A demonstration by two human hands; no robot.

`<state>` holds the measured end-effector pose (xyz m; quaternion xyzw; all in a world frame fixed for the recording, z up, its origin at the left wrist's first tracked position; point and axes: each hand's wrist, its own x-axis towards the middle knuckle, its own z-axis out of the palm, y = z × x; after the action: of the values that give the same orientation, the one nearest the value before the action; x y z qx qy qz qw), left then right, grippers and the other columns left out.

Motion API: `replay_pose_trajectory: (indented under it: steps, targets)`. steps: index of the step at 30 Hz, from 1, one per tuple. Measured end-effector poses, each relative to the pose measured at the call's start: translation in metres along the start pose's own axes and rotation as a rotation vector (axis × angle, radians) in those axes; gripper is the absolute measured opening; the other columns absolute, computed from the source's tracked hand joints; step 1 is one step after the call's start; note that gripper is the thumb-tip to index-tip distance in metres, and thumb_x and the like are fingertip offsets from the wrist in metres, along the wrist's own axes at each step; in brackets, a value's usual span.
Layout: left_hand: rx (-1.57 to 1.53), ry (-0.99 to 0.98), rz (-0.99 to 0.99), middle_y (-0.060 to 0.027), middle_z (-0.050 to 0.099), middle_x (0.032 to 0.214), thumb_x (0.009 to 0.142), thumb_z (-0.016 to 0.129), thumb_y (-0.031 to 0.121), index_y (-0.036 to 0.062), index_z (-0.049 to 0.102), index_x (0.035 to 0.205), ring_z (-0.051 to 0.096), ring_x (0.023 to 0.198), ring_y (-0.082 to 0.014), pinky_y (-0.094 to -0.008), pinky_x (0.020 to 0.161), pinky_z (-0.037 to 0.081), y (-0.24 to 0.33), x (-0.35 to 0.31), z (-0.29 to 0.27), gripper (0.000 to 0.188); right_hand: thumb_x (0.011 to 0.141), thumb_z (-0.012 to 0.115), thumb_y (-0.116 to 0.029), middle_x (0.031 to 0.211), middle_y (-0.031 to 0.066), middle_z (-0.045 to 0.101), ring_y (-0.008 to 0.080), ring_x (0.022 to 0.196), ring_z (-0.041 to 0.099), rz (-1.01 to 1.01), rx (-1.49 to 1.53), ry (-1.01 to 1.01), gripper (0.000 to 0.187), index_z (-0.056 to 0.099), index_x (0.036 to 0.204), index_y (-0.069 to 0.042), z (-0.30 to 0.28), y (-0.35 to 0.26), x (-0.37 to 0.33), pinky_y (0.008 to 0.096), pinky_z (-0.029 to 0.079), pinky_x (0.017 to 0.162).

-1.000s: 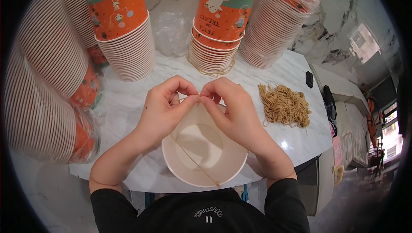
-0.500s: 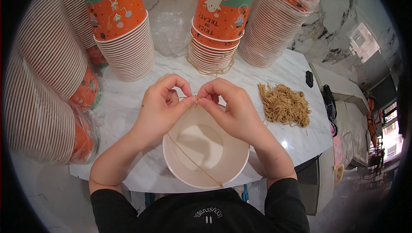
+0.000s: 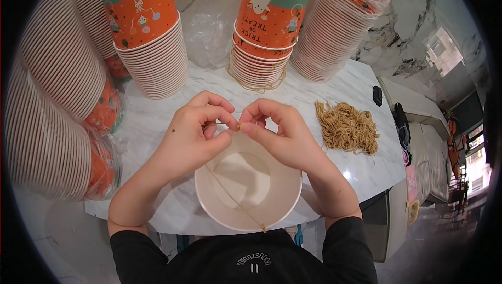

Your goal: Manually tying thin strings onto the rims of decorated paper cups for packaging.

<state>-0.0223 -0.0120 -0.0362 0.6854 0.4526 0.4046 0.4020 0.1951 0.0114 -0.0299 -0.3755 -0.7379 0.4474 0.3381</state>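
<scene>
Two hands (image 3: pixel 238 132), one cup (image 3: pixel 248 187), one string (image 3: pixel 235 200)

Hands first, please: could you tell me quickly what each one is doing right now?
Left hand: pinched shut on the string above the cup.
Right hand: pinched shut on the same string.

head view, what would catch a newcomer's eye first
Both hands, left and right, meet at the centre, pinching a thin elastic band stretched across an open white cup at the table's near edge. Stacks of orange cups ring the marble table at the back and left, and a pile of tan bands lies to the right.
</scene>
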Motion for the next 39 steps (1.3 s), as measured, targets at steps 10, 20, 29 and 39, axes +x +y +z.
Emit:
replay_pose_trajectory:
  steps: [10, 20, 29, 39]
  targets:
    - [-0.181, -0.137, -0.063, -0.0098, 0.062, 0.133, 0.089, 0.070, -0.001, 0.0003, 0.079, 0.100, 0.064, 0.098, -0.0105, -0.0236, 0.083, 0.050, -0.002, 0.001, -0.009, 0.014, 0.087, 0.068, -0.011, 0.082, -0.0002, 0.066, 0.0067, 0.075, 0.054, 0.048, 0.083, -0.004, 0.014, 0.071, 0.092, 0.001, -0.002, -0.003, 0.000, 0.0260, 0.045, 0.060]
    - [-0.138, -0.101, -0.030, -0.0082, 0.064, 0.124, 0.090, 0.076, 0.008, -0.0019, 0.077, 0.091, 0.057, 0.077, -0.0037, -0.0218, 0.069, 0.047, -0.007, 0.003, -0.006, 0.010, 0.082, 0.071, -0.011, 0.083, 0.0089, 0.069, 0.0179, 0.079, 0.063, -0.132, -0.079, 0.056, 0.014, 0.072, 0.091, 0.001, 0.002, -0.004, -0.003, 0.0310, 0.051, 0.066]
    - [-0.194, -0.111, -0.045, -0.0071, 0.064, 0.119, 0.089, 0.073, 0.007, -0.0014, 0.074, 0.085, 0.056, 0.078, -0.0039, -0.0211, 0.070, 0.046, -0.005, 0.004, -0.012, 0.009, 0.086, 0.076, -0.010, 0.091, 0.0045, 0.068, 0.0123, 0.083, 0.061, -0.082, -0.065, 0.008, 0.016, 0.072, 0.097, 0.002, 0.003, -0.008, -0.003, 0.0276, 0.050, 0.077]
    - [-0.214, -0.211, -0.037, -0.0074, 0.065, 0.118, 0.088, 0.071, 0.006, -0.0007, 0.070, 0.081, 0.057, 0.083, -0.0060, -0.0226, 0.074, 0.045, -0.004, 0.003, -0.015, 0.009, 0.086, 0.077, -0.006, 0.086, 0.0073, 0.065, 0.0210, 0.080, 0.062, -0.262, -0.264, -0.018, 0.013, 0.070, 0.097, -0.002, 0.008, -0.005, -0.005, 0.0329, 0.050, 0.073]
